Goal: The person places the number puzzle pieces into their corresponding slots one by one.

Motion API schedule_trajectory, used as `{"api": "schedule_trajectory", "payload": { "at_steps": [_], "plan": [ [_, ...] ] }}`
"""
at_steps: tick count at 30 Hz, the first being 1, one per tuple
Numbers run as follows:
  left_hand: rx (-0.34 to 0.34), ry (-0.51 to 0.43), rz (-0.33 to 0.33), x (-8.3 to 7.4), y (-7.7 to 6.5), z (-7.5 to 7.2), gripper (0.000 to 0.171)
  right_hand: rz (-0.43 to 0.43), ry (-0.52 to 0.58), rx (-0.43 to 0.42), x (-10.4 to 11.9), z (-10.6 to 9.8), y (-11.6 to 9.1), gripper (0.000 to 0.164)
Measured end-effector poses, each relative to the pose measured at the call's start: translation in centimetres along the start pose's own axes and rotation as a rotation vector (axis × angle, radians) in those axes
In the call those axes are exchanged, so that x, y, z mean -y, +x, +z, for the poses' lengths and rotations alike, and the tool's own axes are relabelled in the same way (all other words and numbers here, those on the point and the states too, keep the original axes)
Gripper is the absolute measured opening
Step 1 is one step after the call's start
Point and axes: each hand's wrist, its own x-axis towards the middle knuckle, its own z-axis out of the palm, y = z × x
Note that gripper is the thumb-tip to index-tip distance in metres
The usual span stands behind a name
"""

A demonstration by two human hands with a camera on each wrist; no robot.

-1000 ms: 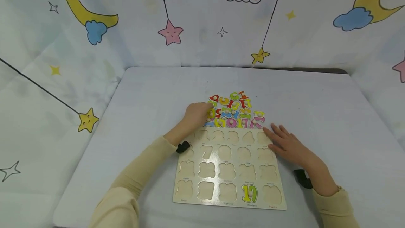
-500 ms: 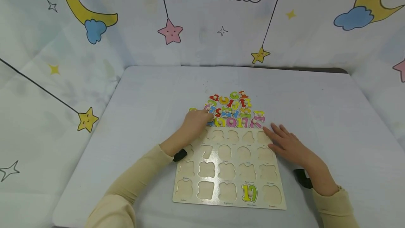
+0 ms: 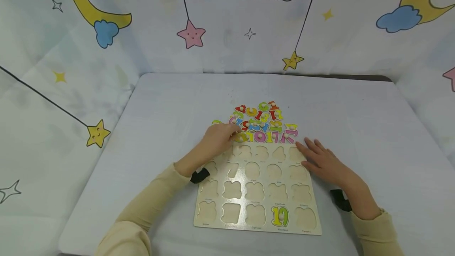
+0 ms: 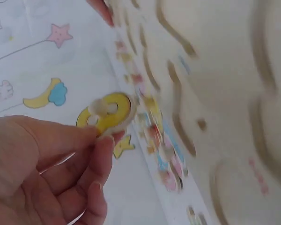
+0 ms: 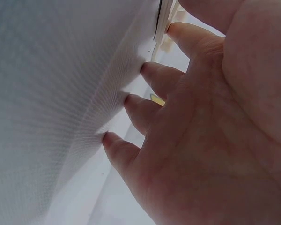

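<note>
My left hand [image 3: 221, 135] pinches a yellow number 8 puzzle piece [image 4: 105, 112] with a round knob, between thumb and fingers. In the head view this hand overlaps the top left of the wooden number board [image 3: 243, 208] and the near left side of the number pieces [image 3: 254, 125]. Fingers spread, my right hand [image 3: 327, 165] rests at the board's upper right edge. The right wrist view shows its fingertips [image 5: 113, 140] down on the white tabletop and one at the board's edge. A green and yellow 19 piece [image 3: 280, 216] sits in its slot in the bottom row.
Colourful knobbed numbers lie bunched against the board's far edge, some overlapping. A green piece [image 3: 217, 122] lies left of the bunch, partly behind the left hand. The white table [image 3: 170, 102] reaches back to a cloth [image 3: 227, 54] printed with stars and moons.
My left hand has shifted slightly down and to the left with the yellow piece, uncovering pink and blue pieces and the green one at the left. My right hand stays in place.
</note>
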Motion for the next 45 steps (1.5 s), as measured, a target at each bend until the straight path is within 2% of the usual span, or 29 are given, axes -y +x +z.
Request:
{"api": "schedule_trajectory", "payload": {
  "at_steps": [3, 6, 8, 11, 14, 19, 26, 35, 41, 45],
  "plan": [
    [0.114, -0.197, 0.006, -0.3, -0.2, 0.1, 0.015, -0.001, 0.000, 0.002, -0.1, 0.0, 0.0, 0.063],
    [0.220, -0.333, 0.037, -0.7, -0.4, 0.5, 0.017, -0.002, 0.007, 0.003, -0.1, 0.0, 0.0, 0.063],
    [0.286, -0.387, 0.054, -1.1, -0.5, 0.8, 0.017, -0.003, 0.009, 0.004, -0.1, 0.0, 0.0, 0.063],
    [0.368, -0.418, 0.055, -1.6, -0.8, 1.4, 0.016, 0.000, 0.011, 0.008, -0.1, 0.0, 0.0, 0.064],
    [0.407, -0.416, 0.051, -2.0, -1.1, 2.0, 0.014, 0.005, 0.009, 0.013, -0.1, 0.0, 0.0, 0.064],
    [0.406, -0.380, 0.049, -2.2, -1.3, 2.6, 0.013, 0.008, 0.010, 0.014, -0.1, 0.0, 0.0, 0.064],
    [0.376, -0.317, 0.069, -2.5, -1.3, 2.5, 0.013, 0.012, 0.006, 0.010, -0.2, 0.0, 0.1, 0.064],
    [0.394, -0.233, 0.081, -2.7, -1.3, 3.3, 0.018, 0.010, -0.002, 0.023, -0.3, -0.1, 0.2, 0.064],
    [0.382, -0.219, 0.081, -2.8, -1.4, 3.2, 0.018, 0.008, 0.008, 0.023, -0.2, -0.1, 0.1, 0.064],
    [0.367, -0.174, 0.079, -3.0, -1.5, 3.2, 0.020, 0.005, 0.010, 0.017, -0.3, -0.1, 0.1, 0.064]
  ]
}}
